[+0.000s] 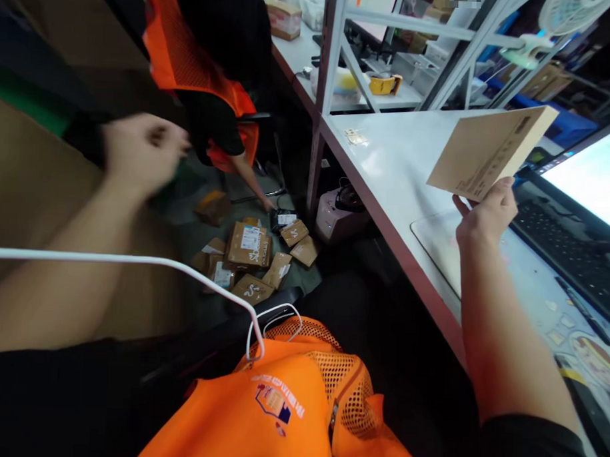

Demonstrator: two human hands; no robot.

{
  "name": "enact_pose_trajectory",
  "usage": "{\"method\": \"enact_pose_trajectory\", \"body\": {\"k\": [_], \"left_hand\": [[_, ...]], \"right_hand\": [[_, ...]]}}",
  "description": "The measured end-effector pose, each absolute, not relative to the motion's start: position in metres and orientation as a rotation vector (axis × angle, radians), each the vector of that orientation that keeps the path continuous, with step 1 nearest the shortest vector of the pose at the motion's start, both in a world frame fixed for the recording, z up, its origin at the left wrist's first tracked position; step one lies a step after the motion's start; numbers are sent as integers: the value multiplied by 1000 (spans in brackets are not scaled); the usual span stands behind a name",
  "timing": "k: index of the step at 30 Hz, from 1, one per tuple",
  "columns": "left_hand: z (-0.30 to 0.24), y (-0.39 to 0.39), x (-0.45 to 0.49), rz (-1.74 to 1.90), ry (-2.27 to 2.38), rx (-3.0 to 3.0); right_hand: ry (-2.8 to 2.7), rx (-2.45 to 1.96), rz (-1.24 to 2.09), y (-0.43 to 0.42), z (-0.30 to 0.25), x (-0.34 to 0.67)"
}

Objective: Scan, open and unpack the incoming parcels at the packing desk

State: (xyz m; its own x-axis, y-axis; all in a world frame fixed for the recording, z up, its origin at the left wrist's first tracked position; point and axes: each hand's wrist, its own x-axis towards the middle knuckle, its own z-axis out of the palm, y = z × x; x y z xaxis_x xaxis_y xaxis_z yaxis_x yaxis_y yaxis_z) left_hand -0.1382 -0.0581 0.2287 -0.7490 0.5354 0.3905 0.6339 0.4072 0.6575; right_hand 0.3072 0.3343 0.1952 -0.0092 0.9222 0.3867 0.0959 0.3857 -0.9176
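My right hand (488, 211) grips a flat brown cardboard box (482, 151) by its lower edge, thumb on one side and fingers on the other. Dark print runs along the box's face, and it is held tilted above the white desk (388, 145). At the left, my left hand (145, 153) is raised in the air with its fingers curled in loosely. It is smeared by motion, and nothing shows in it. Beyond it on the floor lie several brown parcels, among them a labelled cardboard box (248, 245).
A co-worker in an orange vest (191, 44) bends down, one hand at a black parcel (284, 219). A metal shelf post (326, 76) rises from the desk's far end. A keyboard (574, 244) and monitor stand at the right. A white cable (174, 264) crosses before me.
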Motion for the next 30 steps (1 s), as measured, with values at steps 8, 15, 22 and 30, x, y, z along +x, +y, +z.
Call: {"method": "enact_pose_trajectory", "body": {"k": [8,15,22,30], "left_hand": [[144,115,43,-2643,-2006,-2160],[149,133,150,-3192,-1597,-2502],[153,127,176,-2384,-1937,-3172],[157,156,250,-1068,-1692,-3764]], "right_hand": [[-1467,-863,1288,181,209,343],[-1251,-967,1506,111,198,388],[-1554,-1194,1430,49,215,461],[-1370,-1524,1255,-52,213,545]]}}
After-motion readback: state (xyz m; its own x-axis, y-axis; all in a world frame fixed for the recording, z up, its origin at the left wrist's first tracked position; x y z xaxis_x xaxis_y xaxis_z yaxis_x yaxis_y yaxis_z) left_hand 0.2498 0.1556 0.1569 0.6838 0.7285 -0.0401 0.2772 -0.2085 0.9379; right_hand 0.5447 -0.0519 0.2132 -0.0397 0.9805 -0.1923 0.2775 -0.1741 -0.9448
